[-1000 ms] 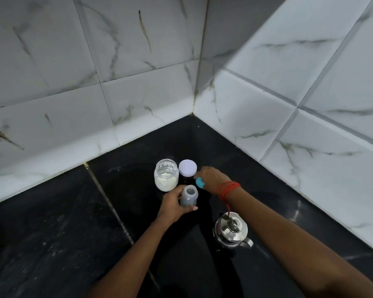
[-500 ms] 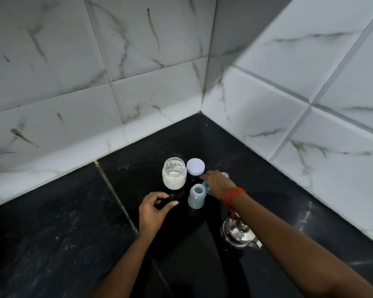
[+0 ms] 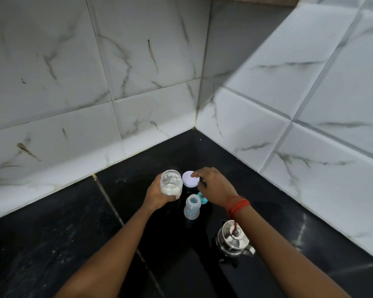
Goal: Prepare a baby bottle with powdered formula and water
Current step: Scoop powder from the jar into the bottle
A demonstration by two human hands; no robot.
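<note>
My left hand is wrapped around an open glass jar holding white powder in its lower half. To its right stands a container with a white round lid; the fingertips of my right hand rest on that lid. The open, uncapped baby bottle stands upright on the black counter just in front of both hands. A teal bottle cap lies beside the bottle, under my right hand.
A steel kettle with a lid and knob stands near my right forearm. White marble-look tiled walls meet in a corner behind the objects. A red thread bracelet is on my right wrist.
My left hand moved from the counter up to the powder jar and gripped it. My right hand shifted from the teal cap onto the white lid. The camera view tilted slightly.
</note>
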